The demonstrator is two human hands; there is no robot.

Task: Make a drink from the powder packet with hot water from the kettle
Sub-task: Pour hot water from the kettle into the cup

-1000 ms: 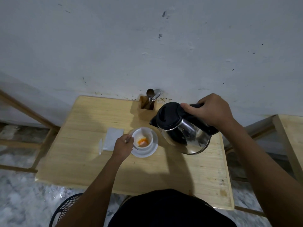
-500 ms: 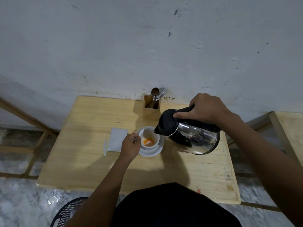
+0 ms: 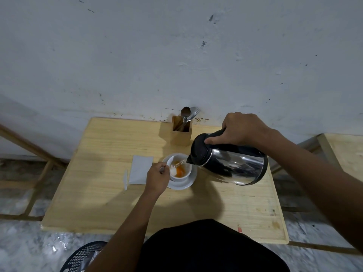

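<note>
Powder already sits orange in the cup (image 3: 179,169) on its saucer (image 3: 181,184); your right hand (image 3: 241,129) grips the tilted kettle (image 3: 229,163), pouring water, your left hand (image 3: 158,178) pinches a spoon. Filling and stirring remain.

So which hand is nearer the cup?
Left. The left hand is at the cup, touching its left side. The right hand grips the kettle handle, up right.
</note>
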